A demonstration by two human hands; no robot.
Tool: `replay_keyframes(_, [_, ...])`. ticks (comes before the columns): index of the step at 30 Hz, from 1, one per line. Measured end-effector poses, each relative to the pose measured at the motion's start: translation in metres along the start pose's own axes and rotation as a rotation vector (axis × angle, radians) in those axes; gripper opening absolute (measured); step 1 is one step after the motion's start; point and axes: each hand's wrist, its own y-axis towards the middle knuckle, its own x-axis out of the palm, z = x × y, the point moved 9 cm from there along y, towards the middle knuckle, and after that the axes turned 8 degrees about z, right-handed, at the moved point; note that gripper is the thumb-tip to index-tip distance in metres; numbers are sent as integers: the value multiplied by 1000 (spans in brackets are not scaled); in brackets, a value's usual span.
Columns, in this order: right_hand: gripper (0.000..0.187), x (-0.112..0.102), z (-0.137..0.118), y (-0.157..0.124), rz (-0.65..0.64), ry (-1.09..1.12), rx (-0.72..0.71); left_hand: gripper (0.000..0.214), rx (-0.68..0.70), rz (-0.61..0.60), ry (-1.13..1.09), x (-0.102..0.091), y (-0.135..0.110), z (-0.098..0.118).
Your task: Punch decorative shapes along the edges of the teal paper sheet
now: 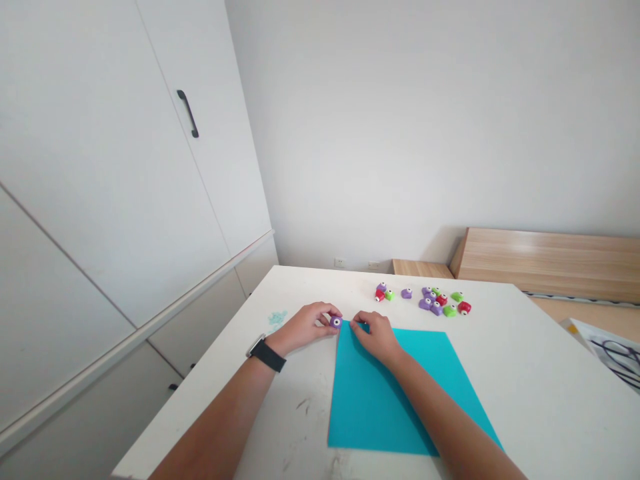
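Note:
My left hand (pixel 306 327), with a dark-strapped watch (pixel 267 353) on the wrist, grips a small purple craft punch (pixel 336 323) with a white button between thumb and fingers. The punch sits at the far left corner of a sheet of turquoise paper (pixel 380 413) lying flat on the table. Just right of it, my right hand (pixel 375 335) pinches the paper's far edge with its fingertips; the forearm crosses over the sheet and hides part of it. Whether the paper's corner is inside the punch's slot I cannot tell.
Several purple, red and green craft punches (pixel 437 308) lie loose toward the back right of the white table (pixel 530 400). Small pale teal bits (pixel 277 320) are scattered left of my left hand. White cabinets (pixel 110 173) line the left side, and a wooden headboard (pixel 550 260) stands behind at right.

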Motion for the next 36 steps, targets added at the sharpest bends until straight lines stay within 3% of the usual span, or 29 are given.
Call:
replay_keyframes(26, [21, 4, 1, 0, -4, 138, 60, 36, -34, -42, -95, 7, 1, 4])
replay_keyframes(30, [19, 2, -1, 0, -2, 135, 52, 38, -86, -55, -225, 12, 1, 2])
replay_keyframes(36, [21, -2, -4, 0, 19, 88, 30, 51, -314, -15, -484, 29, 1, -22])
